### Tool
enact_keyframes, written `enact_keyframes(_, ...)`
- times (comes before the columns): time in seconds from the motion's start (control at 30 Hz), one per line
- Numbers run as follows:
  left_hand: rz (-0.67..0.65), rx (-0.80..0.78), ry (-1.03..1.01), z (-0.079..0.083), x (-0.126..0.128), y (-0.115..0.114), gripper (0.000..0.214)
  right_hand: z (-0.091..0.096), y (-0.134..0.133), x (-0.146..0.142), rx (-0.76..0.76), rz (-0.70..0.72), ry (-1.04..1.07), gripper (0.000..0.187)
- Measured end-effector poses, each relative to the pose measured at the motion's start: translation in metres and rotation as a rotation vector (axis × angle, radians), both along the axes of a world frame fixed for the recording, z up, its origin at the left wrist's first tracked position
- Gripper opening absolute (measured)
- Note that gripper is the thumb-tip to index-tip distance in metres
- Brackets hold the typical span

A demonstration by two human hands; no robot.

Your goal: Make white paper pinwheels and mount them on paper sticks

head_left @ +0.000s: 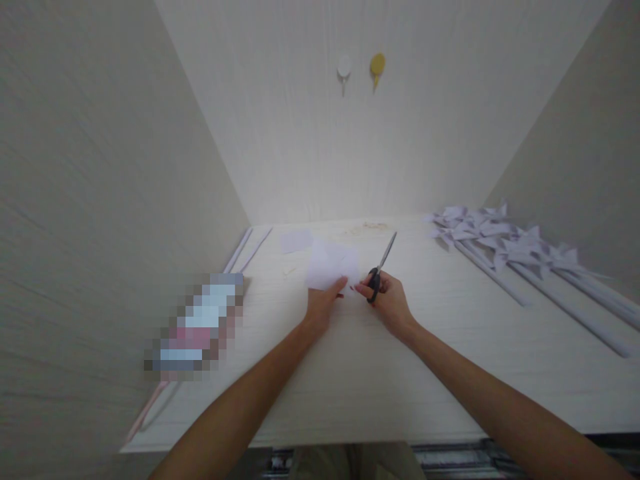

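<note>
My left hand (323, 307) grips a white sheet of paper (330, 261) near its lower edge, thumb on top. Slits or creases show faintly on the sheet. In my right hand (393, 303) is a pair of scissors (384, 257) with black handles, its blades together and pointing up and away, clear of the paper. The fingertips of the right hand are close to the sheet's lower right corner; whether they touch it I cannot tell. Another piece of white paper (296, 241) lies flat on the table just beyond the left of the sheet.
Several white paper pinwheels (520, 247) on rolled sticks lie at the right. A blurred-out device (205, 320) lies at the left, with thin paper rolls (239, 248) behind it. Two hooks, white (344, 65) and yellow (377, 65), are on the back wall. Walls enclose the white table (450, 380).
</note>
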State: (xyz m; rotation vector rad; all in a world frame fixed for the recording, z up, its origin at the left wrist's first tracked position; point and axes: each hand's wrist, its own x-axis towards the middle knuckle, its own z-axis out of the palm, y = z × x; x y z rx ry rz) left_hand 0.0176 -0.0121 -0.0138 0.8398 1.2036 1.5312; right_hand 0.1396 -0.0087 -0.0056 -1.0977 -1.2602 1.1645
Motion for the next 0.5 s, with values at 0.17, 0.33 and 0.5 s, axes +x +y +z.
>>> enact_keyframes(0.17,-0.007,-0.014,0.085,0.0042,-0.0004,-0.0032,0.029,-0.0032,0.0012,-0.0003,0.015,0.047,-0.012,0.026)
enact_keyframes(0.33,0.002,0.018,0.053,0.0049,-0.0007,-0.0035,0.028,-0.0056,0.0018,0.0,0.021,0.041,-0.009,0.026)
enact_keyframes(0.5,0.032,0.021,0.008,0.0036,0.0001,-0.0018,0.03,-0.0032,-0.0001,0.0002,-0.002,0.041,-0.024,0.025)
